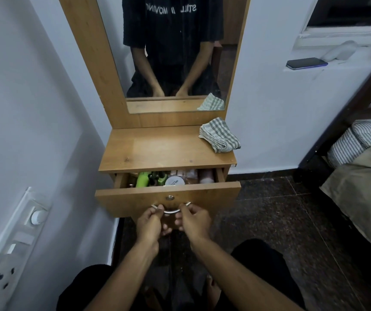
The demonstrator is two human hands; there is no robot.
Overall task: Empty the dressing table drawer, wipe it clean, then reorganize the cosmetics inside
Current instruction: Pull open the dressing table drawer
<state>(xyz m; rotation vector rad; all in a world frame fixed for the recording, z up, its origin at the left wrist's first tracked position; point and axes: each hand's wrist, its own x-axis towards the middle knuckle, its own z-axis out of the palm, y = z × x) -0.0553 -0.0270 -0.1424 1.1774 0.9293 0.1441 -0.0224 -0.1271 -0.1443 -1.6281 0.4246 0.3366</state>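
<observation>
Both hands grip the curved silver metal handle (170, 209) on the brown wooden drawer (167, 194) front: the left hand (151, 223) curls round its left end, the right hand (193, 222) round its right, close together. The drawer is part open, straight ahead of the hands, its long axis left to right. Green tubes (143, 178) and a white round jar (175, 181) lie inside; a checked cloth (220, 135) lies on the tabletop (157, 149), nearer the right hand

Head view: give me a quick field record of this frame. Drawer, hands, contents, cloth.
drawer: drawer partly open, cosmetics inside
handle: curved metal handle on the drawer front
left hand: left hand grips the handle's left end
right hand: right hand grips the handle's right end
contents: green tube, white round jar, others unclear
cloth: checked cloth folded on the table top, right rear
</observation>
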